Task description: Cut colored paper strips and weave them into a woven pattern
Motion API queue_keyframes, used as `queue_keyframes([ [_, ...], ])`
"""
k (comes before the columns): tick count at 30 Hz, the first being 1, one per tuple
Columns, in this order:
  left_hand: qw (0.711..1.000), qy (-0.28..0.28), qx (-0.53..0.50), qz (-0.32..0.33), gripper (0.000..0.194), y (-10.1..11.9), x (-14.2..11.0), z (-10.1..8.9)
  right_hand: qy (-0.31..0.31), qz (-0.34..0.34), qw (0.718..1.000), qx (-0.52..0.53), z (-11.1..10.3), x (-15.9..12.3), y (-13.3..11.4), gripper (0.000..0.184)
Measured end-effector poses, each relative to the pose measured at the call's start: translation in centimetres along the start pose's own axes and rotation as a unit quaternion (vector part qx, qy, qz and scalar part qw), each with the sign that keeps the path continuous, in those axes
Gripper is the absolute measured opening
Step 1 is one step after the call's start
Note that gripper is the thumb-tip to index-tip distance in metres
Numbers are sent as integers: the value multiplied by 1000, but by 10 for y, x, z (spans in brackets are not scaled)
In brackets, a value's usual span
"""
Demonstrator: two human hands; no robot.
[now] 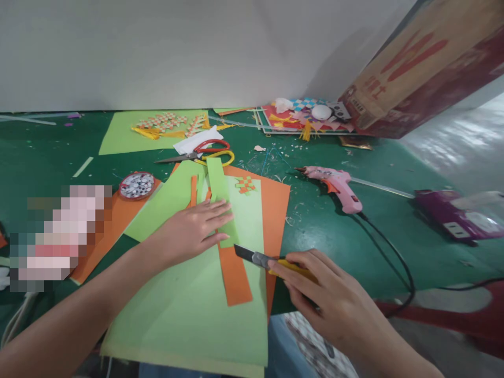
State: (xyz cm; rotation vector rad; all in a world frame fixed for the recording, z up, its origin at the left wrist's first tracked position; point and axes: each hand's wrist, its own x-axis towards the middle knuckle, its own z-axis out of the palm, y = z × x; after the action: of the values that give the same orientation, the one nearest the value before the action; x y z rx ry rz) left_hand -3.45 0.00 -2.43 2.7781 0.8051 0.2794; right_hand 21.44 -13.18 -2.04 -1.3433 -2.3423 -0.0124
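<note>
My right hand [321, 286] is closed round the yellow handle of a utility knife [255, 257]. Its blade points left, with the tip at the lower end of a green paper strip [224, 210]. Spread flat, my left hand [200, 228] lies on that green strip, fingers pointing right. Beneath the strip, an orange paper strip [236, 278] extends toward me. Both strips rest on a large light green sheet [189, 315], which overlaps orange sheets [275, 210]. A small woven green and orange paper piece [245, 185] lies just beyond my left hand. Narrow orange strips [193, 190] lie nearby.
Scissors [197, 156] lie behind the sheets. A pink glue gun [334, 184] with its cord is at right, near a purple box [444, 212]. At left are a round container [137, 186] and a pixelated object [66, 236]. A paper bag [417, 68] stands back right.
</note>
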Motion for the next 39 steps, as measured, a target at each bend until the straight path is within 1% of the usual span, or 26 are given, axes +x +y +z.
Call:
queue_keyframes([
  [4,1000,-6,14,2,44,0,0,0,-9,-8,1000,4,-2,-1,0,32],
  [10,999,-18,29,6,44,1,2,-3,-5,-8,1000,1,-2,-3,0,31],
  [15,1000,-15,23,4,44,1,2,-3,-23,-10,1000,-12,-3,0,-1,32],
  [18,1000,-14,18,4,45,1,2,-2,-45,-26,998,-19,-6,3,-7,34],
  [20,1000,-16,17,1,46,1,2,-2,-53,-25,998,-26,-7,5,-13,35],
  [25,999,-37,13,-17,48,2,3,-4,-48,-12,997,-56,-5,11,-29,39],
  [27,999,-36,7,-21,48,2,3,-4,-38,-7,997,-61,-2,14,-33,39],
  [30,999,-30,-2,-21,48,3,3,-4,-42,-10,996,-76,1,15,-35,36],
  [35,999,-35,3,-25,48,3,3,-4,-88,-27,991,-93,-3,11,-33,31],
  [39,999,-33,3,-23,48,2,2,-3,-92,-40,990,-98,-5,6,-31,29],
])
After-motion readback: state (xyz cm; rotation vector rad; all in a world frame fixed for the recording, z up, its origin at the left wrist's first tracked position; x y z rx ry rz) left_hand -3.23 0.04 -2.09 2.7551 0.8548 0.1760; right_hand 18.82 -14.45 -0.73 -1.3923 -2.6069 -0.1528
